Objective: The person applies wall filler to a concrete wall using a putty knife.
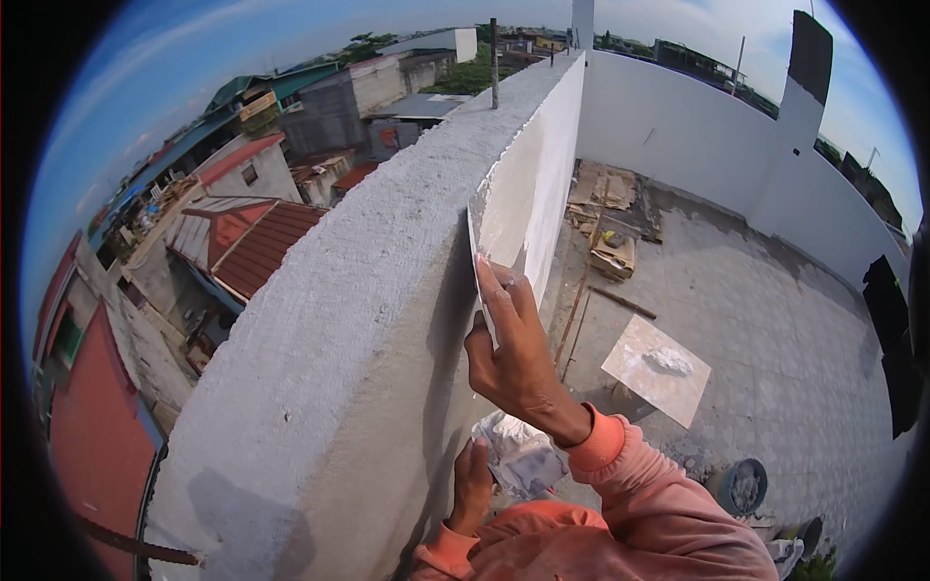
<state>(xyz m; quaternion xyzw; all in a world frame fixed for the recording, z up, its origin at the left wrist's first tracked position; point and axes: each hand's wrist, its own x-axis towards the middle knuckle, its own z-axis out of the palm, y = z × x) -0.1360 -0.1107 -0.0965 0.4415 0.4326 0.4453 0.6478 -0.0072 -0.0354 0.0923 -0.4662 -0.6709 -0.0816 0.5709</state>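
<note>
My right hand (518, 353) is closed on a thin, flat putty blade (475, 237), seen nearly edge-on against the inner face of the parapet wall (528, 184). Fingers of that hand press along the blade, and white smears mark the fingertips. Lower down, close to the wall, my left hand (473, 484) grips a small putty board (533, 479) heaped with white putty (511, 434). Smooth white coating covers the wall's face beyond the blade; nearer me the face is bare grey.
The rough wall top (329, 261) has an upright metal bar (494, 63) and a rusty bar (136, 547). Rooftops lie below on the left. On the tiled floor are a square board (644, 392) with putty, a bucket (744, 486), flattened cardboard (605, 189) and sticks.
</note>
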